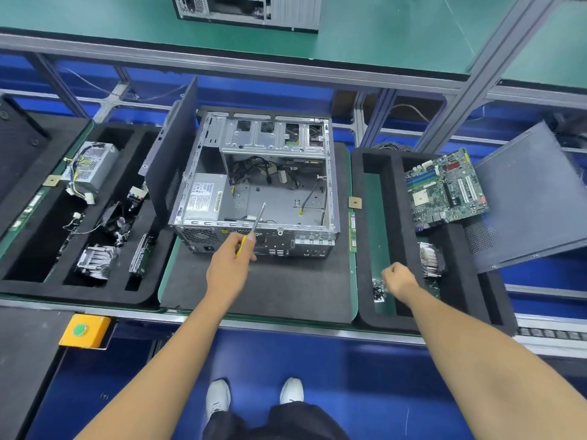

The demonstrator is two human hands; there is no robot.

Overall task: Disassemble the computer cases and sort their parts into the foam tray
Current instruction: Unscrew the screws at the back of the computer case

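An opened computer case sits on a dark mat in the middle of the conveyor bench, its side panel standing upright against its left side and a grey power supply still seated in its near left corner beside loose cables. The person's left hand grips a yellow-handled screwdriver, whose shaft points up over the case's near edge. The right hand is curled, fingers bunched, above a small heap of screws in the long narrow slot of the right foam tray; whether it pinches a screw cannot be told. In that tray a green motherboard rests at the far end, a finned heatsink lies nearer, and a dark panel leans across its right edge. The left foam tray holds another power supply, a heatsink and small wired parts. A yellow button box sits on the bench's near edge.
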